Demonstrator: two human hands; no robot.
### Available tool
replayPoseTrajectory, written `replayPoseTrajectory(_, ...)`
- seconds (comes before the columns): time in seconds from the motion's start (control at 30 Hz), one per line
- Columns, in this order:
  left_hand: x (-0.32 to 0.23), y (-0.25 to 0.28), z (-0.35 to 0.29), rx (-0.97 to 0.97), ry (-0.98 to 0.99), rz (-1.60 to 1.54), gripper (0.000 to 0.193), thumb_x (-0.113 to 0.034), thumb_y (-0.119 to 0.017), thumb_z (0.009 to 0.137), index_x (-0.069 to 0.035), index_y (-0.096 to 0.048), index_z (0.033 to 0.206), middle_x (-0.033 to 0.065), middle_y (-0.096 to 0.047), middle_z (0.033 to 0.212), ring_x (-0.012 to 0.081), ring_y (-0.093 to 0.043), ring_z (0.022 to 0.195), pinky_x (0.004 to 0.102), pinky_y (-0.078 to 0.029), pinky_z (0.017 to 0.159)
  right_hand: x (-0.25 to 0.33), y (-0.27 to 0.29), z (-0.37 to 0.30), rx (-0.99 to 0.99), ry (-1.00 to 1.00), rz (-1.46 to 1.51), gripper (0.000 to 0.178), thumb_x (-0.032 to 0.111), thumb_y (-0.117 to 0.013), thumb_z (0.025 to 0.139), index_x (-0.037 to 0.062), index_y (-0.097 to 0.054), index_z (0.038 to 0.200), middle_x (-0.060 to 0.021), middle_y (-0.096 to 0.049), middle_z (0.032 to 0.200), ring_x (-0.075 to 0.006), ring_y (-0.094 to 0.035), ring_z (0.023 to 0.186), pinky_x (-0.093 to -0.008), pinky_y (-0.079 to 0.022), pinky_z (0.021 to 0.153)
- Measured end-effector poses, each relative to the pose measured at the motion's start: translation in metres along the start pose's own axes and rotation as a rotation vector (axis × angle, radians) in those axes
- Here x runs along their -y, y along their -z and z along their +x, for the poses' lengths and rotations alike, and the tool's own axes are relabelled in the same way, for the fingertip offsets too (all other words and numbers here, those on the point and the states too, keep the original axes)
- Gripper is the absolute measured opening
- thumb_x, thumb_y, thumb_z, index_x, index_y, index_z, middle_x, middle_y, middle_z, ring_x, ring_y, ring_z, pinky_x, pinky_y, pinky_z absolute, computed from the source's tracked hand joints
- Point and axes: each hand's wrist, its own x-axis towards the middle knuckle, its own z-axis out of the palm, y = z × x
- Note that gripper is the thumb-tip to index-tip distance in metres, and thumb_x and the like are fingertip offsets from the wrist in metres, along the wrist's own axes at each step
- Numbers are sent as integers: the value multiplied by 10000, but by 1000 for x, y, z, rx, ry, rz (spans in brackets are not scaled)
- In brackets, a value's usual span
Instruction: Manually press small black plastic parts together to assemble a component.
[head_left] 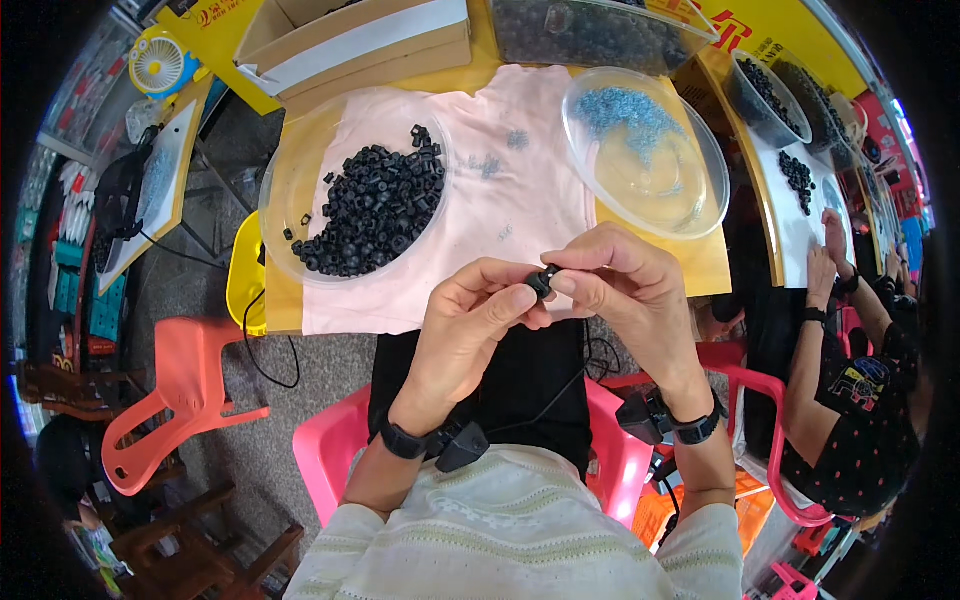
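A small black plastic part [543,281] is pinched between the fingertips of both hands, just over the near edge of the pink cloth. My left hand [482,312] grips it with thumb and forefinger. From the other side, my right hand [622,282] has its thumb and forefinger closed at the part; a tiny pale spot shows there, too small to name. Left of my hands stands a round clear tub [272,215] with a pile of black parts [375,210]. To the far right, another clear tub [700,205] holds small bluish clear pieces [630,115].
A pink cloth [530,180] covers the middle of the yellow table [710,262]. At the back stand a cardboard box [360,50] and a clear bin [600,35] of dark parts. An orange chair [190,380] is at left. A co-worker's hands [828,255] are at the right table.
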Motion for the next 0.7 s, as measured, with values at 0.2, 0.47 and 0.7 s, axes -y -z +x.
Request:
replayPoseTrajectory(0.2,2,4,4,-27,56,-73,196,-56,-635,920,14,-629,1103,117,-685,990,186,-681,898,306,-559,819,-14,4,6,-25,318,-417,182,-12,-682,849,-9,-678,1031,-70,-640,893,-122,-628,784,-241,-511,639)
replayPoseTrajectory(0.47,9,7,8,-89,174,-174,153,-89,-620,938,-23,-640,1075,117,-681,1042,216,-667,988,366,-541,885,-20,4,5,-42,460,-716,278,17,-730,789,5,-650,1055,-107,-621,918,-204,-631,757,-296,-522,641)
replayPoseTrajectory(0.7,4,2,11,-44,280,-220,141,-129,-596,958,-32,-640,1051,131,-682,1082,214,-657,1034,371,-516,927,-26,8,7,-65,529,-872,387,24,-775,684,25,-634,1045,-114,-609,958,-258,-628,837,-330,-529,662)
